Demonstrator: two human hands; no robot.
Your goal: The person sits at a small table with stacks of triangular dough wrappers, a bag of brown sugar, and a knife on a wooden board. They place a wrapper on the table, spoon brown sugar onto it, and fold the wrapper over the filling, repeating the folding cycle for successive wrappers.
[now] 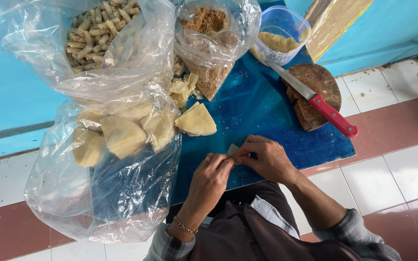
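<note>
Both hands meet over the near edge of a blue table point(267, 111). My left hand point(210, 180), with a ring and a bracelet, and my right hand point(265, 158) pinch a small pale piece of pastry wrapper point(232, 150) between their fingertips. A stack of wedge-shaped pale wrappers point(196, 121) lies on the table just beyond the hands. More wrappers sit in an open clear plastic bag point(117, 137) to the left.
A clear bag of small rolled snacks point(95, 29) stands at the back left, next to a bag of brown crumbly filling point(208, 21). A plastic tub of yellowish paste point(279, 41) sits back right. A red-handled knife point(315, 101) rests on a round wooden board point(322, 79). Tiled floor surrounds the table.
</note>
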